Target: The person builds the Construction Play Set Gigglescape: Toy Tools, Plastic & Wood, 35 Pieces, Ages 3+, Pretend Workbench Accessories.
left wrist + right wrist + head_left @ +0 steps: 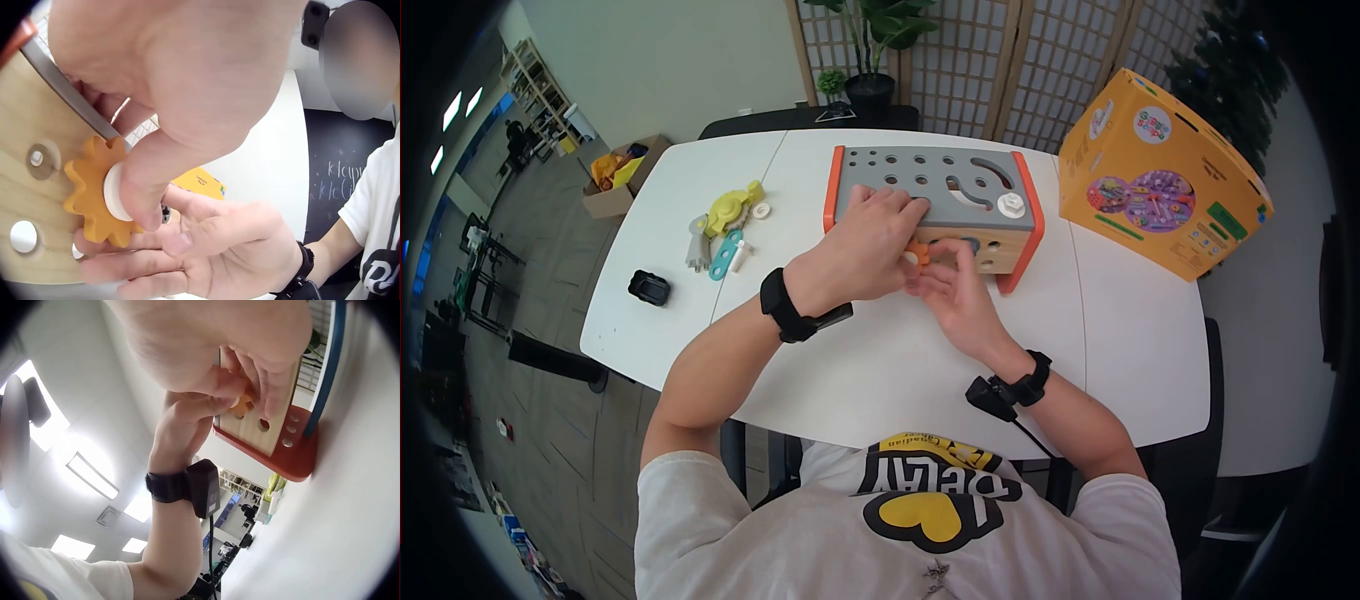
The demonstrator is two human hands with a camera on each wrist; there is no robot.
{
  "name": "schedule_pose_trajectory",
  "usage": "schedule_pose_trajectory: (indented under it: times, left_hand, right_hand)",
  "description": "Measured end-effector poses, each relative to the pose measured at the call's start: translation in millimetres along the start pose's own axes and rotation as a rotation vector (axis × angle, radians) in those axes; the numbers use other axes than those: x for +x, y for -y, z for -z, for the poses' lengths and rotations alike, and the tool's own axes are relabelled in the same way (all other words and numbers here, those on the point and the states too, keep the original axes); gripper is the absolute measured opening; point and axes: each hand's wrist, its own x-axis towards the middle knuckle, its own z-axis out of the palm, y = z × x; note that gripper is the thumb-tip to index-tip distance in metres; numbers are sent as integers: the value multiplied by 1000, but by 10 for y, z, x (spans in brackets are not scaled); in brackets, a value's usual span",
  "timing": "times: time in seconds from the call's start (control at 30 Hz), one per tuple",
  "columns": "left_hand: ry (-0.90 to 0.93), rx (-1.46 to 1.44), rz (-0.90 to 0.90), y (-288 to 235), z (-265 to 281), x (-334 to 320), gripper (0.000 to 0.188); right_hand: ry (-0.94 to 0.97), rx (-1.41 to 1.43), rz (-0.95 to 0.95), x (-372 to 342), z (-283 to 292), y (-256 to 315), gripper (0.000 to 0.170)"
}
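A toy workbench [862,172] with a grey top with holes, wooden sides and red ends stands on the table. An orange toy gear [94,187] lies against its wooden side, with a white round bolt head [112,190] at its centre. The left hand's [868,248] thumb presses on that head, while its fingers lie over the grey top. Just below the gear is the right hand [962,305], palm partly turned up and fingers extended, fingertips at the gear's lower teeth. A white hex-shaped bolt [1011,205] sits in the top's right corner.
Left on the white table [1140,340] lie yellow toy pieces [730,213], a teal strip with holes [725,255], a grey piece [698,245] and a white bolt [741,256]. A black tray [649,288] is near the left edge. A large yellow box [1160,170] stands at right.
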Motion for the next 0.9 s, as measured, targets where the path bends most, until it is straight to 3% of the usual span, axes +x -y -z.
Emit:
schedule_pose_trajectory:
  times: [0.17,0.3,0.37,0.4,0.5,0.6,0.7,0.77,0.83,0.9]
  left_hand:
    - [-1,-5,-12,-15,24,-19,67]
    - [16,-26,22,14,37,-36,68]
    - [-88,-2,-33,56,-25,-94,64]
    - [-139,8,-64,68,-44,-111,62]
    - [-206,-163,-122,145,64,-193,50]
    - [-274,-214,-70,268,298,-320,37]
    - [-316,-125,156,580,512,-455,33]
    - [-357,-34,316,979,575,-553,29]
    - [-260,16,530,1442,613,-700,33]
    - [-176,296,657,2003,501,-957,45]
  right_hand:
    - [-3,-178,5,-95,34,169,44]
    - [-12,-287,-21,-128,139,494,37]
    - [-36,-325,-36,-100,245,672,31]
    - [-106,-323,68,-77,292,685,19]
    - [-153,-626,254,39,540,900,17]
    - [-251,-974,393,173,801,1019,19]
    - [-246,-1121,490,335,1013,971,30]
    - [-200,-1146,326,377,1105,919,43]
    - [-166,-1187,257,433,1181,791,48]
    - [-143,-1086,142,440,1128,766,49]
